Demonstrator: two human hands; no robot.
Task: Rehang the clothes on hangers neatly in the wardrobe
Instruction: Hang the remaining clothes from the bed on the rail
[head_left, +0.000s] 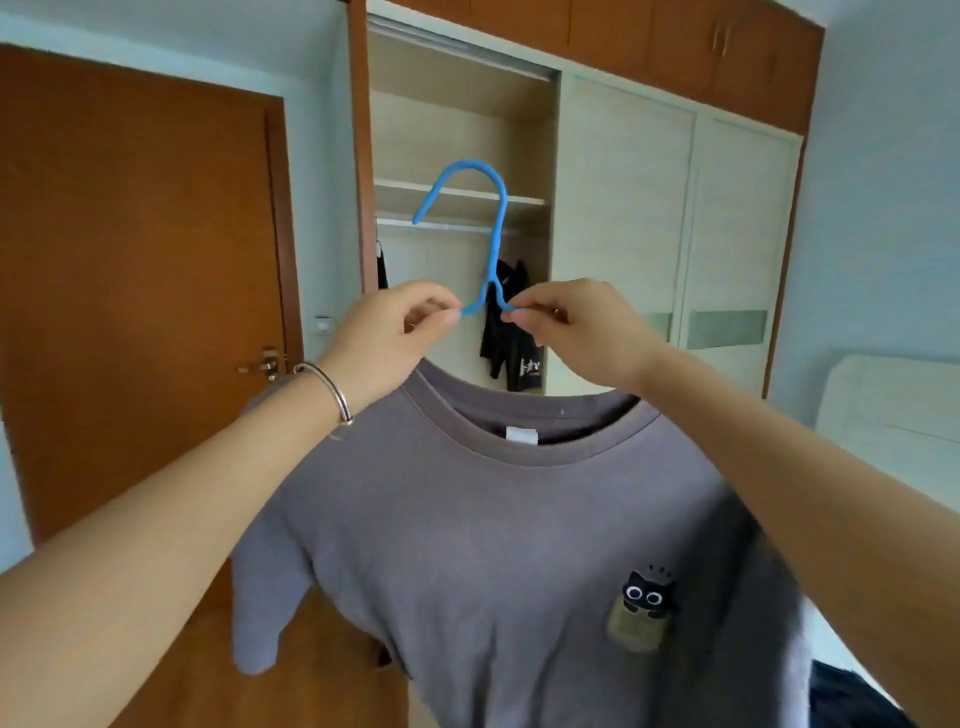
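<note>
Held up before the open wardrobe (462, 130), a grey shirt (498, 545) is draped on a blue hanger (497, 228). The hanger's shoulders are pinched by both hands: left hand (387, 338) and right hand (576, 332), each with fingers clamped on the wire just beside the neck. The shirt could slide off one side if the hanger is tilted on the way up. The rod (441, 224) must be reached by the hook; a dark garment (511, 332) hangs there, so crowding is likely. A door (140, 260) is shut at left; a bed (893, 405) lies at right.
</note>
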